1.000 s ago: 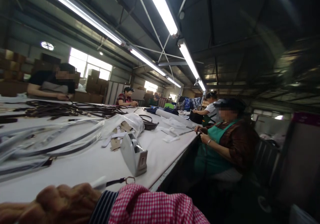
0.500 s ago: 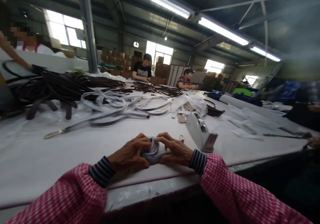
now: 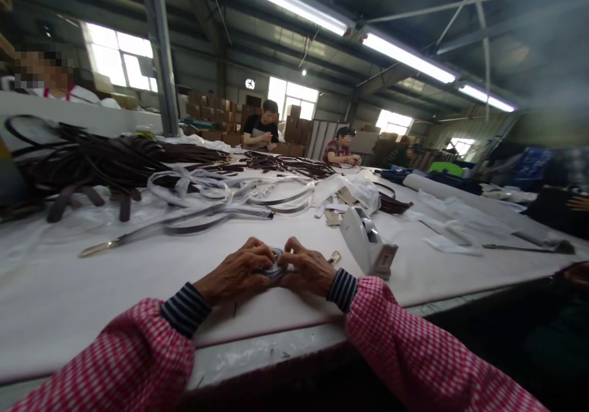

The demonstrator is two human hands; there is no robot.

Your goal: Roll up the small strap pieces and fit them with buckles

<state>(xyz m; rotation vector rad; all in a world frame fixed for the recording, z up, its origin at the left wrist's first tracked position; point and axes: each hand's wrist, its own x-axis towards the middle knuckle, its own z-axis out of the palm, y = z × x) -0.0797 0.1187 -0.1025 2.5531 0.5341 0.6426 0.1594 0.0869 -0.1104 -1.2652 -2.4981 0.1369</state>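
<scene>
Just above the white table my left hand (image 3: 242, 269) and my right hand (image 3: 307, 268) hold a coiled strap (image 3: 275, 272) between them. The strap looks grey, as though wrapped in clear plastic. Fingers and thumbs of both hands press round the coil from its two sides and hide much of it. A gold-coloured metal clasp (image 3: 335, 256) shows just beyond my right hand; whether it belongs to the coil I cannot tell. To the right of it stands a grey tape dispenser (image 3: 368, 243).
Plastic-wrapped straps (image 3: 225, 200) lie beyond my hands, one ending in a gold hook (image 3: 98, 248). A heap of dark brown straps (image 3: 96, 154) covers the far left. Cardboard tags (image 3: 334, 215) lie near the dispenser. Other people work around the table (image 3: 151, 301).
My right hand has moved left, closer to my left hand, and the coil between them looks smaller and more covered. The clasp shows more fully now.
</scene>
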